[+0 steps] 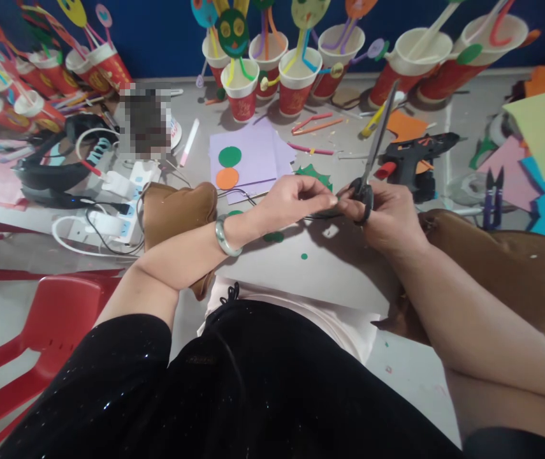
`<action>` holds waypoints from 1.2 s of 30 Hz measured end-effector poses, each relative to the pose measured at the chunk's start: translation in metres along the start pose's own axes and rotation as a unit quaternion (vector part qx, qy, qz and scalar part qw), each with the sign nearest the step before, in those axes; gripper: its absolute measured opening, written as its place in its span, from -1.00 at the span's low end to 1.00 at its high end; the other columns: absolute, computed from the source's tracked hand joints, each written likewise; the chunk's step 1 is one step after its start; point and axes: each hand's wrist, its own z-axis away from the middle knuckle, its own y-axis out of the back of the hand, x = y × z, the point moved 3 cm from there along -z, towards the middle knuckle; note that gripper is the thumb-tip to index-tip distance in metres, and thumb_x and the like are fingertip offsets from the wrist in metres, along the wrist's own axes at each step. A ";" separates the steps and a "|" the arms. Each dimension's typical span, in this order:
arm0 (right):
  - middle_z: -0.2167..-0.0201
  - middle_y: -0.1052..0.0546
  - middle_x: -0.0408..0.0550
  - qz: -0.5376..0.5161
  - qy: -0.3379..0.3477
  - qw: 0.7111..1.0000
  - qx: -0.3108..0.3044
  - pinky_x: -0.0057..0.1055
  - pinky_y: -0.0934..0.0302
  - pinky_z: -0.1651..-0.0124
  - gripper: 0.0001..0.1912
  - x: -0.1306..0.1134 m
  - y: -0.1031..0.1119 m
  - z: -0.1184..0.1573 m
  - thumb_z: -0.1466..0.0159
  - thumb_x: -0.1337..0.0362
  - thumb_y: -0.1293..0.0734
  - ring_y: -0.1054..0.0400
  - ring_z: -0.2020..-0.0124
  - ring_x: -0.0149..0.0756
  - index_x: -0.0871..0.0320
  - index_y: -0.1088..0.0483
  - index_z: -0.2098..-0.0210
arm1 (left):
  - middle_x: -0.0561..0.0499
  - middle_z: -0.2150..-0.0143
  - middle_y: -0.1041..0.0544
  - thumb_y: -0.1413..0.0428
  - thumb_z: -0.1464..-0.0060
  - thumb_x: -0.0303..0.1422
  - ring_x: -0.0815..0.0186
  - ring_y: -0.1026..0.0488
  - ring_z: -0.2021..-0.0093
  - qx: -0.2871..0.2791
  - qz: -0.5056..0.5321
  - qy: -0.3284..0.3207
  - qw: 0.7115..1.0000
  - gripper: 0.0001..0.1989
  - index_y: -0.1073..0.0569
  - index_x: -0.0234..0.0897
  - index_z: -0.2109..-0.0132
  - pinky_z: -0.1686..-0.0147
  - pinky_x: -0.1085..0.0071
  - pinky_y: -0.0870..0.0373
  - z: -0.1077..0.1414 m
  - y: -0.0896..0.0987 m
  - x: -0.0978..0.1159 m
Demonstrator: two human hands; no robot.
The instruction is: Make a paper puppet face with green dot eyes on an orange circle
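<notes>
The right hand (391, 213) holds scissors (374, 153), judged light, rigid, best gripped by the handles (370, 203); the left hand (296, 201) pinches narrowly, contents unclear.

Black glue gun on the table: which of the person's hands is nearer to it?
Right. The right hand, holding scissors, is just below the black glue gun in the picture; the left hand is farther off, leftward.

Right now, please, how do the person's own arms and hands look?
The left hand and right hand are ungloved. A pale green, marbled bangle circles the left wrist; the right wrist shows no jewellery. The short black left sleeve carries bright flecks; only part of the black right sleeve shows.
</notes>
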 end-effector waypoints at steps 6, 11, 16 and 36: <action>0.53 -0.48 -0.17 -0.004 0.011 1.000 -0.005 -0.38 -0.23 0.35 -0.46 0.004 0.002 0.002 0.05 -0.16 -0.68 -0.25 0.47 -0.40 0.12 -0.48 0.53 | 0.11 0.44 -0.49 -0.42 0.00 -0.40 0.43 -0.34 0.36 0.001 0.003 0.008 1.000 -0.82 -0.55 -0.32 0.38 0.23 0.35 -0.30 0.000 -0.001 0.001; 0.53 -0.47 -0.15 0.045 0.043 0.998 -0.011 -0.36 -0.18 0.34 -0.39 0.000 0.003 0.006 -0.04 -0.30 -0.62 -0.26 0.45 -0.35 0.11 -0.47 0.49 | 0.11 0.40 -0.52 -0.45 -0.05 -0.24 0.45 -0.36 0.35 0.023 0.060 0.008 0.998 -0.70 -0.52 -0.29 0.35 0.23 0.39 -0.33 0.004 -0.001 0.004; 0.48 -0.51 -0.09 0.066 0.060 0.990 -0.109 -0.31 -0.22 0.30 -0.22 -0.007 -0.004 0.010 -0.01 -0.55 -0.48 -0.34 0.41 -0.26 0.09 -0.48 0.42 | 0.08 0.34 -0.57 -0.41 -0.12 0.01 0.43 -0.48 0.27 0.055 0.114 -0.017 0.992 -0.54 -0.45 -0.25 0.35 0.14 0.38 -0.42 0.005 0.002 0.007; 0.58 -0.45 -0.15 0.087 0.105 0.975 -0.175 -0.28 -0.19 0.29 -0.24 -0.011 -0.019 0.012 -0.14 -0.55 -0.38 -0.32 0.50 -0.25 0.07 -0.42 0.48 | 0.06 0.32 -0.58 -0.37 -0.16 0.06 0.43 -0.50 0.23 0.076 0.161 -0.001 0.984 -0.52 -0.45 -0.24 0.36 0.16 0.41 -0.46 0.001 0.001 -0.001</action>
